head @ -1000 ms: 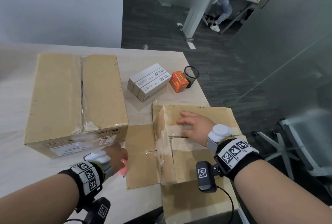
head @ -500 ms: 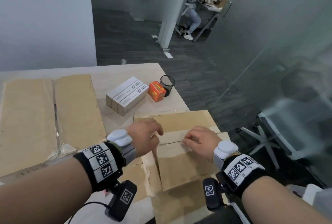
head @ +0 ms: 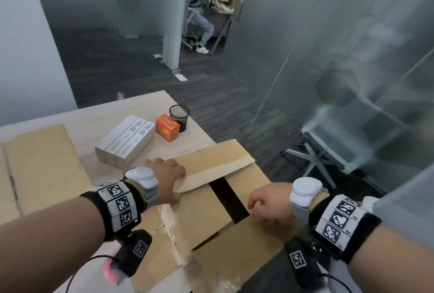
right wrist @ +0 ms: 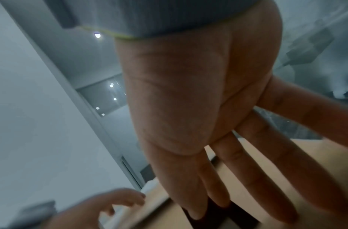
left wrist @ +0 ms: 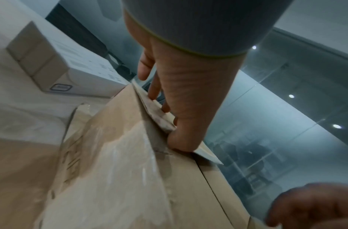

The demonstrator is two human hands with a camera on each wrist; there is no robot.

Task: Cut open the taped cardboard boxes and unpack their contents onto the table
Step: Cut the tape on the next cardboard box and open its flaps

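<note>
A small cardboard box [head: 204,217] sits at the table's right front corner. My left hand [head: 170,176] grips its far flap [head: 211,163], fingers over the edge and thumb beneath, as the left wrist view shows for the hand [left wrist: 175,108] and the raised flap [left wrist: 151,106]. A dark gap [head: 227,196] shows between the flaps. My right hand [head: 260,203] hovers over the near flap; in the right wrist view its fingers [right wrist: 247,178] are straight and hold nothing. A larger taped box [head: 40,166] lies to the left.
Three long white boxes [head: 126,142], an orange box [head: 167,128] and a black mesh cup [head: 179,116] stand behind the small box. A pink object [head: 110,272] lies on the table under my left wrist. An office chair [head: 328,147] stands to the right, off the table.
My left hand left the pink object near the table's front, moved to the small box and lifted its far flap. My right hand drew back toward me, and a dark gap opened.
</note>
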